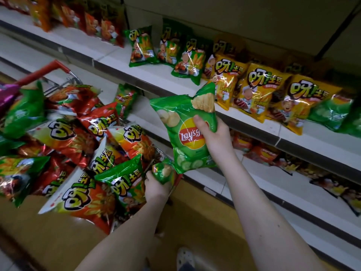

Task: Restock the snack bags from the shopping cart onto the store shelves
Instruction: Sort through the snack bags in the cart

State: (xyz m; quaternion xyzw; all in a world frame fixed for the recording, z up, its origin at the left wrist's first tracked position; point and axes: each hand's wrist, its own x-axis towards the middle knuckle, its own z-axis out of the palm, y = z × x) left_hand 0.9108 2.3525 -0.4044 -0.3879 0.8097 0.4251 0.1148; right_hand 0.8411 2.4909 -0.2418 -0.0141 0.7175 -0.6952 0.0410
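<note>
Our right hand pinches the green chip bag; our left hand clutches a smaller bag. The slick foil could slip from these one-handed grips and drop.

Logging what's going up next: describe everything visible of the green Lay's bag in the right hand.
The green Lay's bag is glossy, crinkled film, puffed, printed with a red-and-yellow logo, rippled chips and cucumber slices. It hangs roughly upright in mid-air before the shelf edge, above the cart corner. The right hand grips its right edge, thumb across the logo.
</note>
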